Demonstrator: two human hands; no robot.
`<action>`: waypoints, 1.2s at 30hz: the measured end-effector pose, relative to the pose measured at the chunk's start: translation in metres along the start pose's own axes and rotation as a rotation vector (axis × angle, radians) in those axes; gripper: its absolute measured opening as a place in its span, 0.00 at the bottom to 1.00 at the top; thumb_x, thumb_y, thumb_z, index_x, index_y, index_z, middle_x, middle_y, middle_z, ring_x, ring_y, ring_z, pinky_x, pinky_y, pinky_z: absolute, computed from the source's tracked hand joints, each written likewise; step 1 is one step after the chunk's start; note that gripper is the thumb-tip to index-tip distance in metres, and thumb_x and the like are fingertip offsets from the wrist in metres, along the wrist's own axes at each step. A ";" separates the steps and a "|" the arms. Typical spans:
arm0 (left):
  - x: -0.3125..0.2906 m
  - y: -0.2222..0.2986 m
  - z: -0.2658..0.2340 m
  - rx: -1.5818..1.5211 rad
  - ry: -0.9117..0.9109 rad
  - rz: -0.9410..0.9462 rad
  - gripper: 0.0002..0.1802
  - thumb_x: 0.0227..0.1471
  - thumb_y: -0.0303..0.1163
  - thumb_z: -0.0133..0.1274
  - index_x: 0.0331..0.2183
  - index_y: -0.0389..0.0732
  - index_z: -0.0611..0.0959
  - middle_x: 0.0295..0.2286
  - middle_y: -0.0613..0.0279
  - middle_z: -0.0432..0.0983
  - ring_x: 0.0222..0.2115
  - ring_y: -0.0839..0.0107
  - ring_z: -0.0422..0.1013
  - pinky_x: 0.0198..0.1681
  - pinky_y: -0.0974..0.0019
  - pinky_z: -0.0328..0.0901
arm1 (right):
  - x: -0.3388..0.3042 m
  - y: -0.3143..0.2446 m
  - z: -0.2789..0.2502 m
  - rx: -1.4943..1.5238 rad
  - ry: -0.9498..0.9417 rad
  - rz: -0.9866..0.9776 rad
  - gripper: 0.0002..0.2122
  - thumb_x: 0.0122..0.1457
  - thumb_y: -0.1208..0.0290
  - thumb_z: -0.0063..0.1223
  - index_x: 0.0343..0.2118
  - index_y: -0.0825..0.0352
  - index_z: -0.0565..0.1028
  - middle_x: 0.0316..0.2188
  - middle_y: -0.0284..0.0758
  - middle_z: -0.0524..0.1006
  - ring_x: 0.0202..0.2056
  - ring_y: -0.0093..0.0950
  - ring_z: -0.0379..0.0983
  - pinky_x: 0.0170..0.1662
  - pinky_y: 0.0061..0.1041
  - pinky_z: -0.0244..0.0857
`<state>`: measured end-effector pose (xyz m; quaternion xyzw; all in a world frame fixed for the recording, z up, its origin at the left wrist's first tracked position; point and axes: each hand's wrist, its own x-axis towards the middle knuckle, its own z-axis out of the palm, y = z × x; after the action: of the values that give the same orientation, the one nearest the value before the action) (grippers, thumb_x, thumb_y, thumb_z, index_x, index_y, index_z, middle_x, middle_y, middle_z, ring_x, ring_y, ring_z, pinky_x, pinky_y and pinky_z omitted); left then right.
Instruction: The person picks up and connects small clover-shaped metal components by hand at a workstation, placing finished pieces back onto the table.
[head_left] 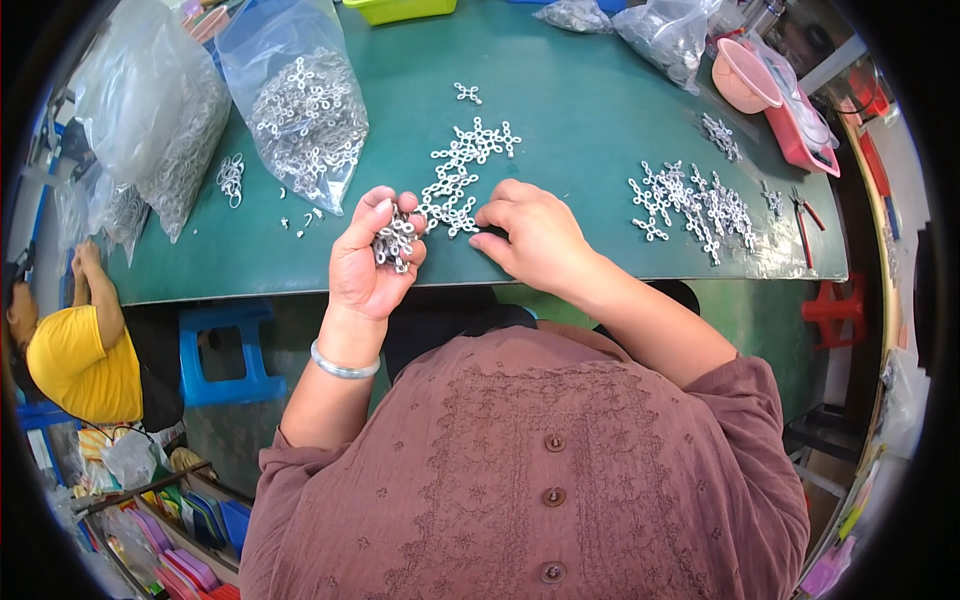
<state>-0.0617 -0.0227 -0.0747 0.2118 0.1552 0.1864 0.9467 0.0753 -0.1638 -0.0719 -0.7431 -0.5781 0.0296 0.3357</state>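
Worktable: green top (585,130), with a clear plastic bag (305,125) of silver, four-looped links on the left.
Left hand (362,268): cupped, fingers curled around a clump of links (395,243).
Right hand (535,232): bent beside the loose links (455,182); cannot tell whether it pinches one.
Loose links: spread from between the hands toward the far side.
Right side: another link pile (690,200), red-handled pliers (803,228) farther right.

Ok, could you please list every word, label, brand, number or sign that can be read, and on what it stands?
None can be read.
Clear bags, upper left: no readable text.
Silver metal pieces in the left hand: no readable text.
Colourful items at lower left: too small and blurred to tell.
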 end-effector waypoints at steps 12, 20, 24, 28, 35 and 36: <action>0.001 -0.008 0.006 0.319 0.040 -0.025 0.07 0.48 0.30 0.48 0.33 0.41 0.72 0.23 0.64 0.66 0.22 0.74 0.64 0.16 0.79 0.59 | -0.004 -0.007 -0.016 0.009 0.238 -0.053 0.02 0.44 0.73 0.52 0.20 0.65 0.73 0.22 0.33 0.68 0.26 0.34 0.67 0.29 0.31 0.61; 0.004 -0.020 0.021 0.454 0.064 -0.006 0.05 0.48 0.29 0.48 0.30 0.40 0.73 0.21 0.64 0.69 0.20 0.74 0.67 0.15 0.78 0.59 | -0.011 -0.012 -0.023 0.318 0.160 0.120 0.03 0.44 0.74 0.54 0.23 0.67 0.73 0.23 0.32 0.69 0.22 0.26 0.67 0.26 0.23 0.61; 0.004 -0.021 0.026 0.420 0.075 0.003 0.05 0.47 0.29 0.51 0.29 0.38 0.74 0.20 0.64 0.70 0.18 0.76 0.68 0.13 0.79 0.60 | -0.010 -0.009 -0.027 0.651 0.050 0.333 0.04 0.46 0.75 0.54 0.25 0.68 0.73 0.23 0.29 0.69 0.21 0.18 0.65 0.26 0.17 0.60; 0.004 -0.023 0.027 0.421 0.074 -0.001 0.06 0.47 0.29 0.51 0.29 0.38 0.75 0.20 0.64 0.70 0.18 0.76 0.68 0.14 0.79 0.60 | -0.010 -0.008 -0.027 0.932 -0.003 0.512 0.05 0.45 0.76 0.54 0.25 0.71 0.73 0.21 0.26 0.68 0.22 0.14 0.63 0.27 0.15 0.60; 0.003 -0.025 0.024 0.435 0.029 -0.050 0.09 0.49 0.29 0.47 0.35 0.39 0.74 0.22 0.64 0.68 0.21 0.74 0.65 0.15 0.78 0.59 | -0.012 -0.008 -0.025 0.582 0.190 0.201 0.04 0.43 0.80 0.53 0.24 0.70 0.71 0.22 0.30 0.67 0.22 0.17 0.63 0.25 0.16 0.59; 0.003 -0.025 0.024 0.418 0.020 -0.049 0.10 0.49 0.29 0.47 0.36 0.39 0.74 0.22 0.64 0.68 0.21 0.74 0.65 0.16 0.78 0.59 | -0.012 -0.008 -0.025 0.582 0.190 0.201 0.04 0.43 0.80 0.53 0.24 0.70 0.71 0.22 0.30 0.67 0.22 0.17 0.63 0.25 0.16 0.59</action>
<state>-0.0429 -0.0508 -0.0657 0.3980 0.2051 0.1289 0.8848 0.0750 -0.1853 -0.0530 -0.6686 -0.4350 0.1571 0.5822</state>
